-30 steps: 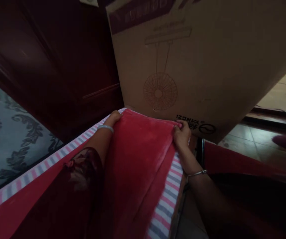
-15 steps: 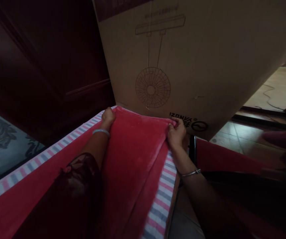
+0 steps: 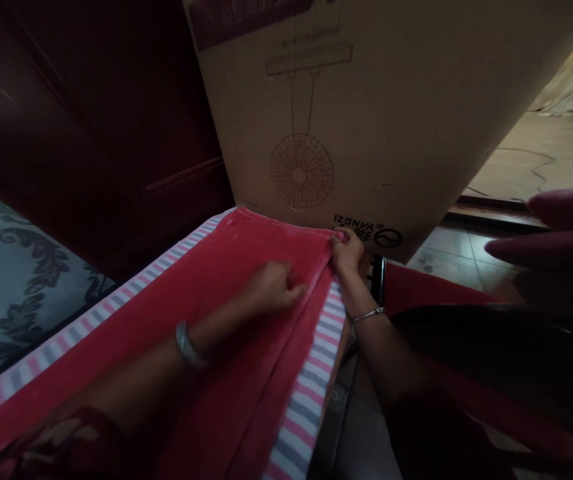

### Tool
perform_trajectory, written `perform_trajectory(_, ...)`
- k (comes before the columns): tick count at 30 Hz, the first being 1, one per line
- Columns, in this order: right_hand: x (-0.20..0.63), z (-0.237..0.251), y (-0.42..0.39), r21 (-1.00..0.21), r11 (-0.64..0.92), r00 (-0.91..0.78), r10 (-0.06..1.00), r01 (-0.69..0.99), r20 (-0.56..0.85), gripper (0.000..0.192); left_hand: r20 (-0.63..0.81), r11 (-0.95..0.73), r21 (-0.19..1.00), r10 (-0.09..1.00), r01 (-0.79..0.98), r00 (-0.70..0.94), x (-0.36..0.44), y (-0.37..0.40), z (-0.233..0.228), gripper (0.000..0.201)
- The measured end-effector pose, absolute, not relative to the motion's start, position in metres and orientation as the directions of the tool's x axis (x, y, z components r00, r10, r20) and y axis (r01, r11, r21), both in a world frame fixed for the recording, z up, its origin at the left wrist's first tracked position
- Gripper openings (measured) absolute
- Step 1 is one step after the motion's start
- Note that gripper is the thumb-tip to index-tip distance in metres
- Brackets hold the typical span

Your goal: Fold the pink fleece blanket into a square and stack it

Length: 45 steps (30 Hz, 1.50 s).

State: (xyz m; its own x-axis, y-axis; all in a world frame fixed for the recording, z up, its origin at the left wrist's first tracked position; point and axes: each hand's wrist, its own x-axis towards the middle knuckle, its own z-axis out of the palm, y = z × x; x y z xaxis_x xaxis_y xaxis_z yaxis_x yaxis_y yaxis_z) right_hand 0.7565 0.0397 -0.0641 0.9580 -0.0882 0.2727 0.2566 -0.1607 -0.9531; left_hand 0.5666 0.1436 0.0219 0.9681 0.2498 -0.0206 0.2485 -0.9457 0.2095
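Note:
A plush red cloth [image 3: 201, 293] lies over a striped pink, grey and white sheet [image 3: 311, 373], whose edges show along both sides. My right hand [image 3: 348, 252] pinches the far right corner of the red cloth. My left hand [image 3: 271, 288] is over the middle of the cloth, blurred by motion, its thumb apart from the other fingers. I see nothing held in it. Whether it touches the cloth, I cannot tell.
A large cardboard box [image 3: 391, 120] with a fan drawing stands against the far end. Dark red wood panelling [image 3: 166, 120] rises at the left, above patterned grey wall covering [image 3: 26, 273]. Tiled floor [image 3: 451, 253] and a cable [image 3: 531, 157] show at right.
My left hand has let go of the far left corner of the cloth and moved right and nearer. My right hand keeps its grip on the right corner. The view has shifted slightly.

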Motion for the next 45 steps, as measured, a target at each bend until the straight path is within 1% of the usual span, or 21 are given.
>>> perform_trajectory(1,0.756,-0.063,0.039,-0.953,-0.169,0.961,-0.077,0.251,0.266,0.036,-0.051,-0.957,0.198,0.207,0.213,0.977,0.557,0.125,0.016,0.031)
perform_trajectory(3,0.753,-0.059,0.038,-0.954,-0.182,0.966,-0.056,0.239,0.253,0.038,-0.070,-0.970,0.156,0.179,0.188,0.981,0.546,0.102,0.005,0.032)
perform_trajectory(8,0.748,-0.053,0.037,-0.944,-0.244,0.973,-0.006,0.223,0.231,0.036,-0.118,-0.952,0.101,0.276,0.288,0.954,0.549,0.095,0.003,0.027)
perform_trajectory(10,0.748,-0.054,0.036,-0.936,-0.286,0.976,-0.004,0.206,0.216,0.029,-0.155,-0.944,0.097,0.298,0.315,0.942,0.552,0.095,0.010,0.027)
perform_trajectory(12,0.749,-0.056,0.036,-0.934,-0.291,0.975,-0.016,0.206,0.221,0.021,-0.166,-0.934,0.098,0.326,0.344,0.931,0.555,0.090,0.017,0.027)
perform_trajectory(14,0.751,-0.059,0.037,-0.937,-0.252,0.965,-0.045,0.241,0.260,0.017,-0.136,-0.922,0.128,0.348,0.365,0.927,0.557,0.083,0.020,0.027)
perform_trajectory(16,0.752,-0.061,0.038,-0.938,-0.209,0.950,-0.086,0.276,0.299,0.016,-0.100,-0.921,0.165,0.341,0.354,0.935,0.558,0.074,0.015,0.028)
perform_trajectory(18,0.752,-0.063,0.039,-0.938,-0.185,0.942,-0.110,0.293,0.316,0.018,-0.099,-0.921,0.180,0.331,0.344,0.938,0.560,0.066,0.003,0.029)
perform_trajectory(21,0.752,-0.064,0.040,-0.942,-0.173,0.944,-0.112,0.289,0.310,0.020,-0.093,-0.921,0.200,0.322,0.334,0.942,0.559,0.060,-0.013,0.028)
perform_trajectory(25,0.751,-0.063,0.040,-0.945,-0.187,0.947,-0.127,0.270,0.295,0.021,-0.024,-0.897,0.343,0.289,0.279,0.957,0.545,0.068,-0.010,0.027)
perform_trajectory(26,0.751,-0.063,0.040,-0.945,-0.195,0.948,-0.132,0.263,0.291,0.022,0.009,-0.898,0.361,0.272,0.251,0.962,0.538,0.074,-0.005,0.029)
perform_trajectory(28,0.751,-0.064,0.039,-0.945,-0.212,0.950,-0.137,0.249,0.281,0.023,0.087,-0.920,0.329,0.252,0.211,0.964,0.520,0.092,0.003,0.037)
perform_trajectory(30,0.752,-0.066,0.040,-0.945,-0.223,0.953,-0.133,0.239,0.273,0.024,0.127,-0.938,0.224,0.298,0.265,0.946,0.500,0.113,0.006,0.050)
perform_trajectory(33,0.752,-0.068,0.040,-0.947,-0.213,0.954,-0.131,0.239,0.271,0.024,0.072,-0.894,0.068,0.447,0.443,0.892,0.475,0.141,-0.002,0.066)
perform_trajectory(34,0.752,-0.069,0.040,-0.948,-0.209,0.954,-0.133,0.239,0.269,0.024,0.048,-0.875,0.034,0.483,0.482,0.874,0.470,0.146,-0.007,0.068)
perform_trajectory(36,0.753,-0.070,0.040,-0.949,-0.207,0.952,-0.140,0.239,0.271,0.023,0.030,-0.862,0.004,0.507,0.507,0.861,0.464,0.152,-0.017,0.069)
perform_trajectory(38,0.753,-0.072,0.040,-0.944,-0.217,0.948,-0.147,0.249,0.283,0.022,0.027,-0.865,0.025,0.501,0.501,0.865,0.462,0.153,-0.022,0.070)
perform_trajectory(40,0.755,-0.074,0.039,-0.935,-0.237,0.942,-0.146,0.263,0.302,0.021,0.015,-0.870,0.103,0.486,0.482,0.874,0.462,0.158,-0.018,0.068)
perform_trajectory(41,0.755,-0.075,0.039,-0.932,-0.249,0.941,-0.144,0.265,0.306,0.021,0.025,-0.864,0.146,0.490,0.481,0.872,0.462,0.164,-0.012,0.063)
perform_trajectory(43,0.757,-0.077,0.039,-0.928,-0.267,0.942,-0.139,0.261,0.305,0.021,0.088,-0.825,0.196,0.553,0.530,0.829,0.463,0.184,0.002,0.052)
perform_trajectory(45,0.758,-0.078,0.039,-0.929,-0.273,0.947,-0.131,0.249,0.292,0.022,0.136,-0.737,0.205,0.673,0.644,0.727,0.466,0.213,0.018,0.047)
